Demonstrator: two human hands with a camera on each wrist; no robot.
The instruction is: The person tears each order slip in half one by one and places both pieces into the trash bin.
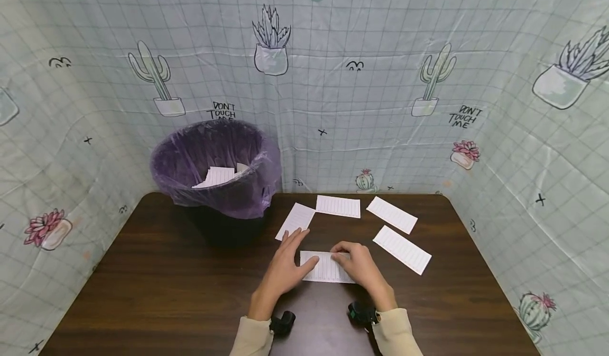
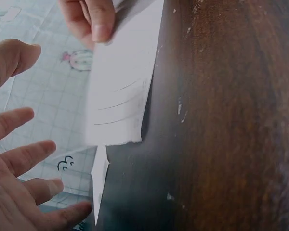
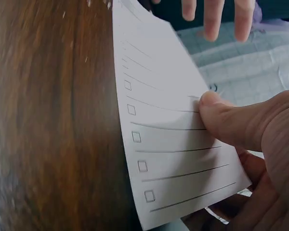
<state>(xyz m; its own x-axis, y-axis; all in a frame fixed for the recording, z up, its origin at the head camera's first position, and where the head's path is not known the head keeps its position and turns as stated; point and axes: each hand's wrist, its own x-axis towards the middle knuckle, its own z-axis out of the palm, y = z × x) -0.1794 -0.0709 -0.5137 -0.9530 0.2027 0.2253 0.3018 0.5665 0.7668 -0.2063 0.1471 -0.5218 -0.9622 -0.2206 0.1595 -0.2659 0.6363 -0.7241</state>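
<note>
A white checklist slip (image 1: 325,268) with ruled lines and small boxes is at the middle front of the table. My right hand (image 1: 359,265) pinches it by its far edge, thumb on the printed face in the right wrist view, where the paper (image 3: 159,144) bends slightly. My left hand (image 1: 287,263) hovers at the slip's left end with fingers spread and straight. In the left wrist view a gap shows between the left fingers and the paper (image 2: 120,91). Just beyond the left fingertips lies another slip (image 1: 296,221), partly covered by them.
A dark bin (image 1: 228,224) with a purple liner (image 1: 166,179) stands at the back left, several slips (image 1: 220,175) inside it. More slips lie apart at the back (image 1: 339,206) and right (image 1: 402,249) of the brown table (image 1: 157,282). Patterned cloth (image 1: 323,97) hangs around three sides.
</note>
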